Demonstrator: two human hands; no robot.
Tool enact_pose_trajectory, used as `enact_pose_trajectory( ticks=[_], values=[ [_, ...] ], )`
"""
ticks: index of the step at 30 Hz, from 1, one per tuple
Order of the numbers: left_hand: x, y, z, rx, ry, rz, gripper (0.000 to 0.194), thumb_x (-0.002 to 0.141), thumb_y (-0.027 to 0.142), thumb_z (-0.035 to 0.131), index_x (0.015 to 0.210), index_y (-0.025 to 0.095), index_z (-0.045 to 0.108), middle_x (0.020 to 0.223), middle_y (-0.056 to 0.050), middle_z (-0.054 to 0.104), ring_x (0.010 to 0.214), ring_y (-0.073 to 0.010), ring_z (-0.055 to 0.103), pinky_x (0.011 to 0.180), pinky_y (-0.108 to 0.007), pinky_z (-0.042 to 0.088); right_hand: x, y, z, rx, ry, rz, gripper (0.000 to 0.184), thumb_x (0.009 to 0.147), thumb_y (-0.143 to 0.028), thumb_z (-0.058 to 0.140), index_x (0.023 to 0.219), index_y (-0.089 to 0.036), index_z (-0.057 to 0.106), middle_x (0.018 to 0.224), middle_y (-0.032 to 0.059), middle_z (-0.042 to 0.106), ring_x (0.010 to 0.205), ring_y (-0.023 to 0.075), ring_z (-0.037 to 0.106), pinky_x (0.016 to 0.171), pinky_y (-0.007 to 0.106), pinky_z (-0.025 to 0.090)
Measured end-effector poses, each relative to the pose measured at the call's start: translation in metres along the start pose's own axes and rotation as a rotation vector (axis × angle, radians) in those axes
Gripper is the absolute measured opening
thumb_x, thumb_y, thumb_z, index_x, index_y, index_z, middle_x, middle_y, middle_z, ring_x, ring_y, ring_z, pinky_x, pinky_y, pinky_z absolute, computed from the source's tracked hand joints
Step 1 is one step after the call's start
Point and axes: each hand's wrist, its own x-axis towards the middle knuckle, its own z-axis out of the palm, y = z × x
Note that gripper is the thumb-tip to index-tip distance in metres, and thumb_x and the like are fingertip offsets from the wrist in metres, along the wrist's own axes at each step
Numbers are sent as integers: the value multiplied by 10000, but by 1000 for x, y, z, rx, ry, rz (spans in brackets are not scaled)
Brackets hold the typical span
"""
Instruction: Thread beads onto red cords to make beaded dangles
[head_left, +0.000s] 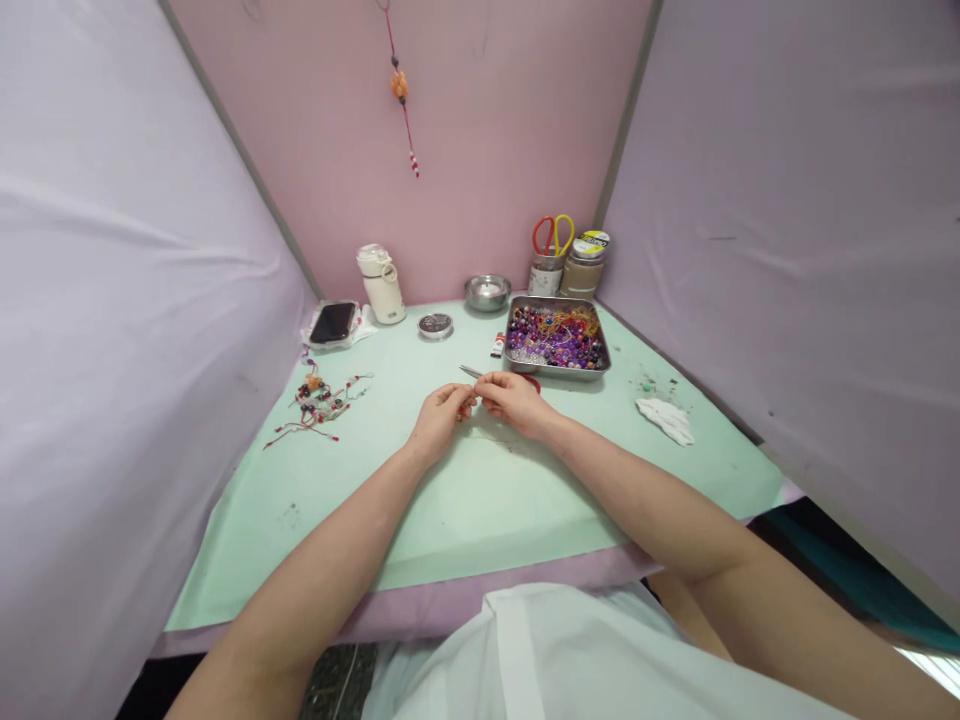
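Observation:
My left hand (439, 418) and my right hand (515, 402) meet above the middle of the table, fingertips pinched close together. Whatever sits between the fingers is too small to make out; a faint thin line, perhaps a thread, shows just below them. Partly hidden behind my right hand lies a pair of scissors, its metal blades (470, 371) pointing left and a red handle (533, 384) showing on the other side. Just beyond is a metal tray (559, 372) of purple, dark and clear beads with orange cord among them.
Finished-looking beaded strings (319, 400) lie at left. Along the back stand a phone (334, 324), a white bottle (382, 287), a round container (436, 326), a metal bowl (487, 294), a cup with scissors (545, 277) and a jar (583, 272). A white cloth (666, 420) rests at right.

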Motion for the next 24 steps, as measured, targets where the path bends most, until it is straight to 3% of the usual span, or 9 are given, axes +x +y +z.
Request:
enact_pose_trajectory(
  ticks=[11,24],
  values=[
    [0,-2,-1,5,30,59,261,713,385,673,782,172,538,632,33,547,498,-58,411,496,-200,303,-2,1,3,31,-32,28,207,648,-320,681,709,-172,550,591,-43,518,513,62,385,488,214,267],
    [1,-5,0,-173,30,33,195,757,295,639,755,175,486,733,19,570,523,-45,433,520,-191,343,-1,-4,2,279,15,95,227,584,-241,735,694,-168,551,625,-40,524,546,57,451,471,196,278]
  ],
)
